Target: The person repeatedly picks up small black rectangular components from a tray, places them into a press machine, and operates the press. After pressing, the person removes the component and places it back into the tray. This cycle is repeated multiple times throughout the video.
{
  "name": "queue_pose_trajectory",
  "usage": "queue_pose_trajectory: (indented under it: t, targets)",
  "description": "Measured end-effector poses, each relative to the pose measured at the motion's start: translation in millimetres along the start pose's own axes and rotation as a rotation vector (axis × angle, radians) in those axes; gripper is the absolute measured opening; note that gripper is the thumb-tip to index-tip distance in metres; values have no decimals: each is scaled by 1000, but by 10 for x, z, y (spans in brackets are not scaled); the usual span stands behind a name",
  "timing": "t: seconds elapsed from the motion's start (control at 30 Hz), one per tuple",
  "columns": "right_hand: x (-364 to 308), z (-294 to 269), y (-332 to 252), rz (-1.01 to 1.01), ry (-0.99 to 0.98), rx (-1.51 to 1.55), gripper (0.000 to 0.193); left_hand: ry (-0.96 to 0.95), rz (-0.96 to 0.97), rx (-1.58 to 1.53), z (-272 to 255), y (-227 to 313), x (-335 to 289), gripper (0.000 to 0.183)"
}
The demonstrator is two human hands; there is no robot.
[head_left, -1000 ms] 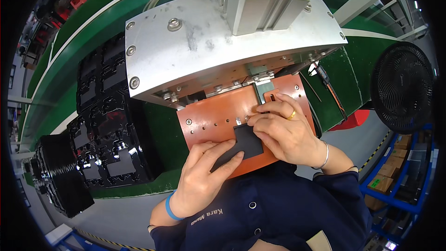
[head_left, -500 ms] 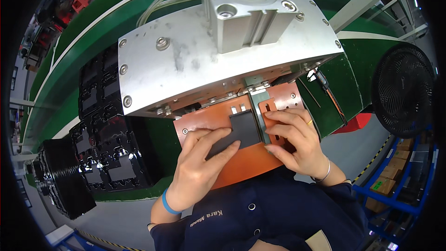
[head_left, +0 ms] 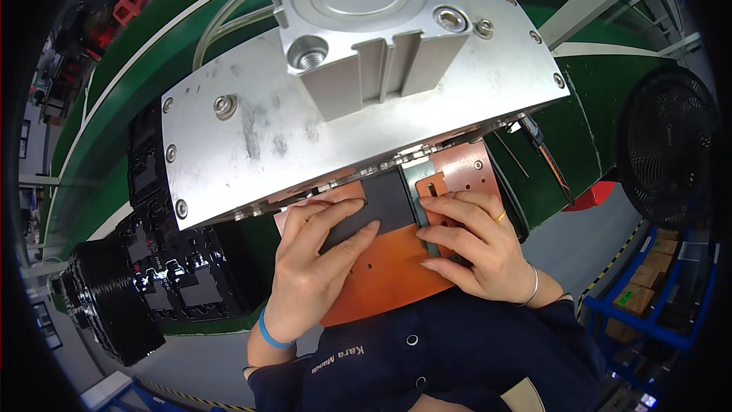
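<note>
A flat dark grey battery cell (head_left: 386, 204) lies on the orange base plate (head_left: 389, 268), its far end under the front edge of the silver press (head_left: 335, 133). My left hand (head_left: 309, 259) grips the cell's left side, thumb on top and fingers along the edge. My right hand (head_left: 480, 248) rests fingers apart over a small orange slotted block (head_left: 431, 186), holding nothing. Its fingertips touch the block and the narrow metal strip (head_left: 412, 183) along the cell's right edge. The cell's far end is hidden by the press.
A large metal cylinder (head_left: 358, 0) stands on the press. Black trays (head_left: 194, 282) are stacked at the left beside a black stack (head_left: 107, 297). On the green bench (head_left: 579, 99), a caliper (head_left: 545, 151) lies right of the press. A black fan (head_left: 663, 145) stands at far right.
The cell has slid away from me with my left hand, and its two metal tabs have gone out of sight under the press. My right hand has shifted slightly left.
</note>
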State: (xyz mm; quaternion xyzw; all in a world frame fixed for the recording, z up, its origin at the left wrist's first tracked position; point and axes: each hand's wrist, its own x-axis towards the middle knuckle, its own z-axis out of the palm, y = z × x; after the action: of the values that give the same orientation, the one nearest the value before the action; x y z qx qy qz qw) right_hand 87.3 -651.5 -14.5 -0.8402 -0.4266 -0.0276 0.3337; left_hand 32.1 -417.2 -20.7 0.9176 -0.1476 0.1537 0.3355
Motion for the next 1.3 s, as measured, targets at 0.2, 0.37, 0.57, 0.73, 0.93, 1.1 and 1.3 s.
queue_pose_trajectory:
  t: [0.2, 0.37, 0.57, 0.73, 0.93, 1.1, 1.3]
  targets:
    - [-16, 15, 12, -3, -20, 3, 34, 3, 4, 5, 2, -5, 2, 42]
    - [-28, 5, 0, -3, -67, -16, 35, -11, -9, 14, -3, -6, -12, 41]
    - [-59, -15, -44, -29, -171, -96, 33, -10, -46, 20, -1, 29, -2, 37]
    - [-67, -19, -42, -23, -219, -76, 33, -9, -100, 48, 12, 49, -30, 34]
    - [-48, 24, -49, -27, -222, -150, 33, -6, -110, 31, 16, 39, -29, 35]
    - [-53, 43, -64, -26, -216, -186, 35, -18, -140, 13, 10, 61, -35, 35]
    - [-49, 47, -62, -21, -217, -175, 33, -16, -116, 44, 14, 47, -38, 34]
